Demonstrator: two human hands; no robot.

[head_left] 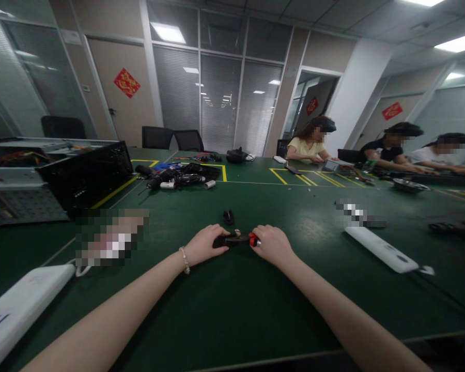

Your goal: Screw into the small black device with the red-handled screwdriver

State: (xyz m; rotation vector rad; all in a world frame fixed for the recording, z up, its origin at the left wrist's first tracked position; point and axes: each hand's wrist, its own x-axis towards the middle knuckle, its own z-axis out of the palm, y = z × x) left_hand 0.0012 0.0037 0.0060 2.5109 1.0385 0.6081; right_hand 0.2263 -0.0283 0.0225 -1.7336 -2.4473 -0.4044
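Between my hands, low over the green table (232, 294), is a slim dark tool (236, 239) whose exact kind I cannot make out. My left hand (203, 245), with a bracelet at the wrist, is closed around its black end. At the other side, the fingers of my right hand (273, 244) grip a red-and-black end piece (253, 239). Whether both ends belong to one thing is unclear. A small light-coloured bit shows by the middle of the tool. Just beyond my hands lies a small black bundle (228, 217), perhaps a coiled cable.
An open computer case (85, 175) stands at the left. White power banks lie left (27, 305) and right (383, 250), near blurred-out items. Farther back sits a pile of tools (178, 178) with a drill. Several people work at the far right, by a metal box (333, 165).
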